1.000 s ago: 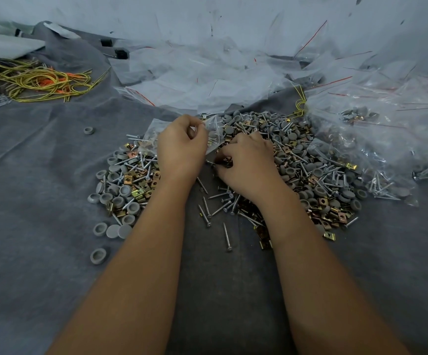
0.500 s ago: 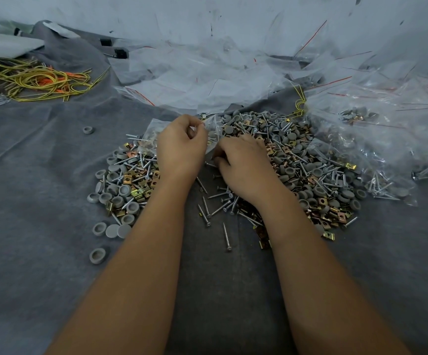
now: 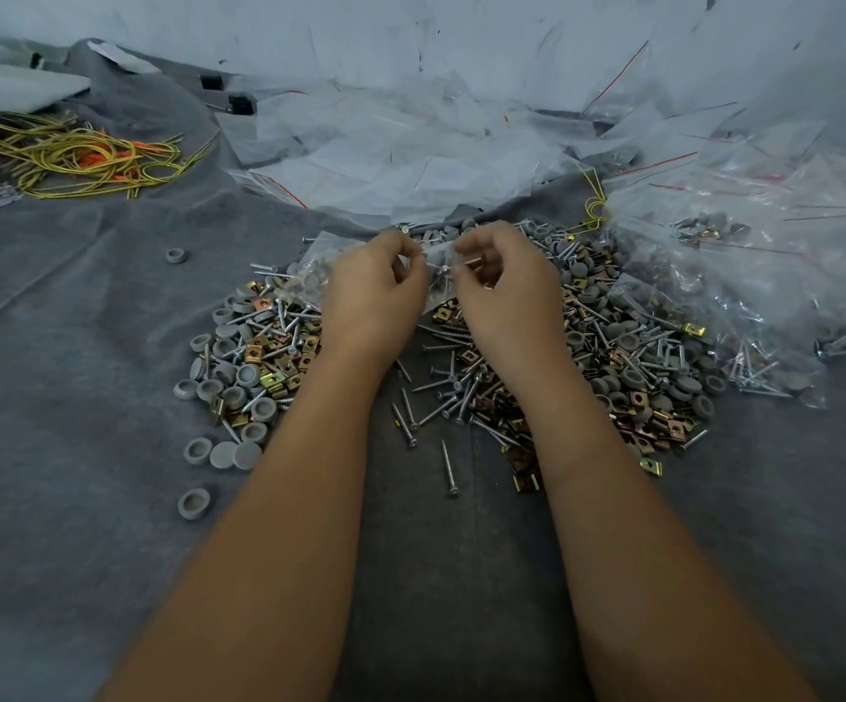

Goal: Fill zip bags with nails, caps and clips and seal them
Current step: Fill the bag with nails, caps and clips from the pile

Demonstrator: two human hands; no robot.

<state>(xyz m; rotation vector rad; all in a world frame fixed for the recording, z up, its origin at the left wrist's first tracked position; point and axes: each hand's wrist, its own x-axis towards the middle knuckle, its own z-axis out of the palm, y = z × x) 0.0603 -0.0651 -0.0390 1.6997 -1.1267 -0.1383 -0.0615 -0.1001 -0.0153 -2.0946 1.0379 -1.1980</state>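
While the left hand (image 3: 375,291) pinches the clear zip bag (image 3: 317,266) at its mouth above the far middle of the nail, cap and clip pile (image 3: 613,347), the right hand (image 3: 507,286) pinches a nail (image 3: 466,264). Being thin and slippery, the film is best held by its stiffer zip edge.

There was one view only, from a wide-angle camera worn on the person's head. It looked forward and steeply down along both forearms, which ran in from the bottom edge, to the grey cloth-covered bench (image 3: 81,347) close below. It faced a pale wall (image 3: 461,32) at the far side. Straight lines bowed toward the edges.
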